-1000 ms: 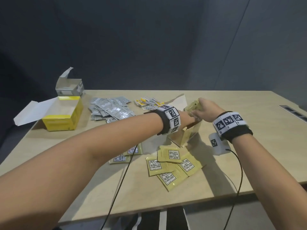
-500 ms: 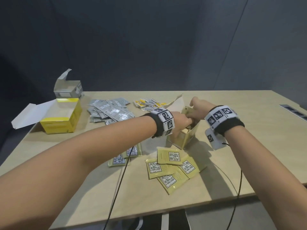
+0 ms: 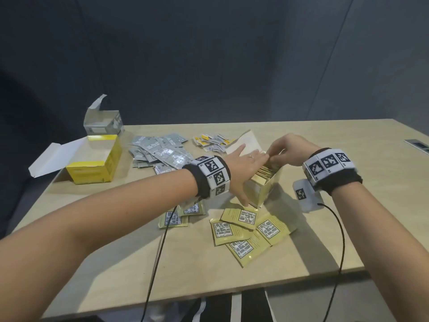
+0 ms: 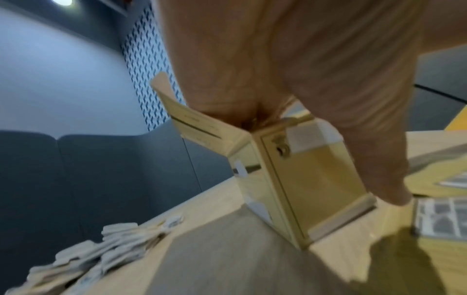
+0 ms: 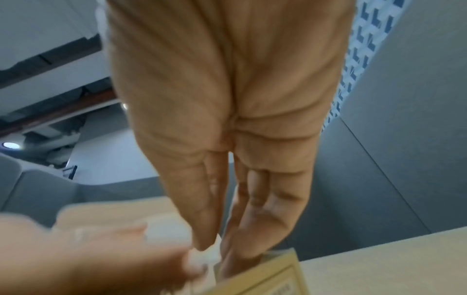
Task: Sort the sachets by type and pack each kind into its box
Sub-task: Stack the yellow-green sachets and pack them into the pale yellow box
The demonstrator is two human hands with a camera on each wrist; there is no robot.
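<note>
An open pale-gold box stands upright mid-table with several yellow sachets packed on edge inside. My left hand lies over its top with straight fingers, and the thumb runs down the box's near face. My right hand reaches in from the far side, thumb and fingertips bunched on the sachet tops at the box rim. Loose yellow sachets lie in front of the box, and two more sit under my left wrist.
A heap of silver sachets and a smaller heap of yellow-and-white ones lie at the back. An open yellow box and an open silver box stand far left. Black cables trail to the near table edge.
My right hand has lowered a stack of yellow sachets into the gold box. My left hand has gone from gripping the box's side to lying flat across its top.
</note>
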